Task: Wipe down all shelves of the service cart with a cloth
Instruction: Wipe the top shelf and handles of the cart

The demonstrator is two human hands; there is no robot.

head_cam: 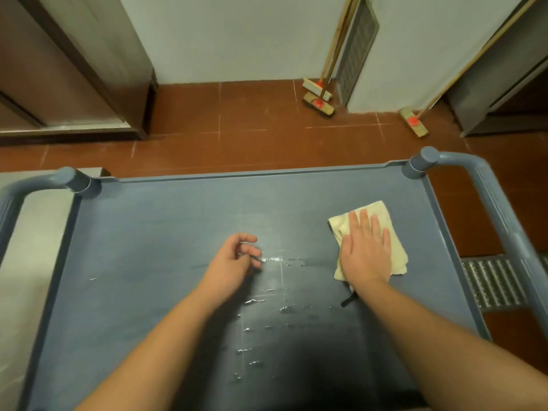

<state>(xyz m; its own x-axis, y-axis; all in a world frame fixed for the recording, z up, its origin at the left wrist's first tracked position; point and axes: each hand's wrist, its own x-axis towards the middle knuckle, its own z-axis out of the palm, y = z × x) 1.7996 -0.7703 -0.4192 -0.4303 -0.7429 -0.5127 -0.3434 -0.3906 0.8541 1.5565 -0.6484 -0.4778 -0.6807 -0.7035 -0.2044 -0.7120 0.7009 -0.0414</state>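
At the far left, at about 9 o'clock, a steel surface (26, 262) is seen beside the service cart, and a metal cabinet (74, 69) stands at about 10 o'clock against the wall. The blue-grey top shelf (154, 232) of the cart fills the lower middle of the view, with a rounded handle post (77, 180) at its far-left corner.

The left hand (234, 262) is held near the centre of the shelf, its fingers loosely curled and nothing gripped; whether the fingertips touch the surface cannot be told. Just to the right of it, and running down toward 6 o'clock, streaks and beads of water (275, 295) are seen on the shelf.

Further right, at about 3 o'clock from the left hand, the cloth (360, 210) is laid flat on the shelf, near the right rim but apart from it. It is folded into a rough rectangle, pale yellow, and its long axis runs from near to far, tilted slightly toward 11 o'clock. The right hand (366, 253) is pressed flat on it, fingers straight and slightly spread, pointing toward 12 o'clock along the length of the cloth.

The second handle post (421, 164) is seen at the far-right corner. Beyond the cart, on the red tiled floor (252, 114), brooms (318, 97) are leaned against the wall at about 1 o'clock, and a floor grating (492, 283) lies at 3 o'clock.
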